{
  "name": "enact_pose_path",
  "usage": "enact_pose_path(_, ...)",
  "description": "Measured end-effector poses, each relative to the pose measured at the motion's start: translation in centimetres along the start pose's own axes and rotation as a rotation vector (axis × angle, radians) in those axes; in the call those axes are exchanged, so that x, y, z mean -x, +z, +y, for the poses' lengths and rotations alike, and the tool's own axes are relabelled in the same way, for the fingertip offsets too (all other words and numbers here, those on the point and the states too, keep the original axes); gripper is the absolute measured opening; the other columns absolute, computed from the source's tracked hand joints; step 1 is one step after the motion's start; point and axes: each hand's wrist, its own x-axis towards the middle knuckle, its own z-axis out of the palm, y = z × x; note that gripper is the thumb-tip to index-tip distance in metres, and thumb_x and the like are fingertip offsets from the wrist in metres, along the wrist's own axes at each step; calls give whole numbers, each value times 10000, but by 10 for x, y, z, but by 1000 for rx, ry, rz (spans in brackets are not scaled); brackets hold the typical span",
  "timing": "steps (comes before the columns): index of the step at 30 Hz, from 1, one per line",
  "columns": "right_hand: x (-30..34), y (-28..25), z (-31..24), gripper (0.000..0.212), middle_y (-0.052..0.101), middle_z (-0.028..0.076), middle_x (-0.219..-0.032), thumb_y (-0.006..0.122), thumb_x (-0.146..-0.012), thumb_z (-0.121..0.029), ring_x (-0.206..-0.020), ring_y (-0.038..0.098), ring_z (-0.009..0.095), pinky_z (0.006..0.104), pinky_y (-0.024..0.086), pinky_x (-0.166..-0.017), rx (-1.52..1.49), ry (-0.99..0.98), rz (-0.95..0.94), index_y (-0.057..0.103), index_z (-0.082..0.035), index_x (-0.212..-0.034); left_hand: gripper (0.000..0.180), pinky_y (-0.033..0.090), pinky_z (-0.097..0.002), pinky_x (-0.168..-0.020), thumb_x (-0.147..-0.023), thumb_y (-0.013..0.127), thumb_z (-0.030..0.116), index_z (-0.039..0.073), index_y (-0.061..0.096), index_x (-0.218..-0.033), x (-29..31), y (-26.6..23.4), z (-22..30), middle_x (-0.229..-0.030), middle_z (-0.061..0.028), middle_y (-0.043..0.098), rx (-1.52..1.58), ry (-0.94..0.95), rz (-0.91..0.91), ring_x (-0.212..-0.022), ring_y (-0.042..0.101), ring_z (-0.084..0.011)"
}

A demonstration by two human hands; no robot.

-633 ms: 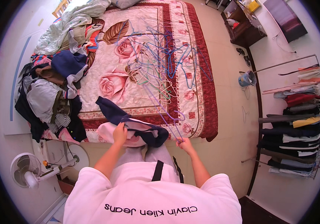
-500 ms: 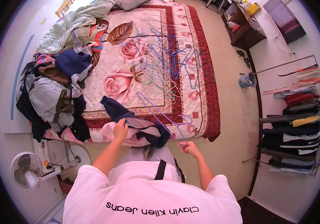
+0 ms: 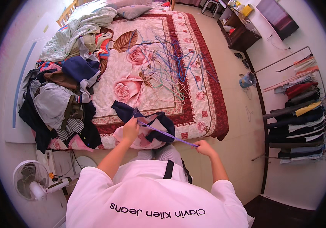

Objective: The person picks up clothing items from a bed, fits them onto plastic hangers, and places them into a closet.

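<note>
Garment (image 3: 147, 141), navy and pink, bunched at the near edge of the bed (image 3: 219, 117); gripped in the left hand (image 3: 131, 130), apparently to keep its rim raised. Purple hanger (image 3: 170, 135), pinched at one end by the right hand (image 3: 206, 147), seemingly for reach across the garment. Beyond: tangled hangers (image 3: 180, 68), overlapped and likely to snag. Leftward: heaped clothes (image 3: 50, 100). Rightward: hung clothes (image 3: 298, 123).

1 fisheye view looks down from head height, near the shirt (image 3: 151, 192), toward the bed (image 3: 215, 116).
</note>
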Motion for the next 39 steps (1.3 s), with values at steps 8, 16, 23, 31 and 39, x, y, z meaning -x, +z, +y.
enact_pose_path(8, -29, 67, -32, 264, 592, 101, -584, 486, -672, -83, -538, 567, 191, 331, 447, -520, 184, -179, 227, 690, -23, -829, 207, 500, -425, -759, -747, 571, 44, 11, 584, -951, 35, 7, 40, -1178, -270, 544, -27, 262, -50, -941, 603, -358)
enact_pose_path(16, -37, 88, -52, 228, 612, 90, -622, 523, -709, -59, -533, 533, 156, 319, 409, -517, -104, -219, 147, 692, -61, -862, 86, 515, -400, -709, -726, 579, 72, -2, 582, -770, 21, -45, 65, -1113, -222, 605, 123, 456, 149, -845, 630, -332)
enact_pose_path(23, -32, 78, -61, 217, 575, 50, -590, 531, -728, -12, -541, 503, 109, 283, 396, -515, -97, -309, 120, 693, -61, -864, 145, 503, -390, -769, -659, 613, 118, 38, 636, -778, -21, -128, 62, -945, -128, 639, 250, 629, -29, -850, 613, -311)
enact_pose_path(31, -26, 77, -65, 193, 599, -7, -666, 549, -722, -1, -610, 504, 70, 233, 408, -558, -287, -363, 8, 679, 6, -864, 251, 476, -425, -666, -662, 672, 205, 74, 616, -869, -34, -135, 53, -769, -116, 607, -285, 647, -664, -762, 613, -314)
enact_pose_path(39, -11, 74, -90, 256, 554, -1, -653, 512, -663, -8, -599, 476, 82, 227, 375, -543, -287, -325, -152, 674, 10, -859, 145, 480, -398, -579, -696, 625, 159, 77, 589, -810, -8, -121, 81, -701, -91, 598, -164, 832, -521, -641, 607, -296)
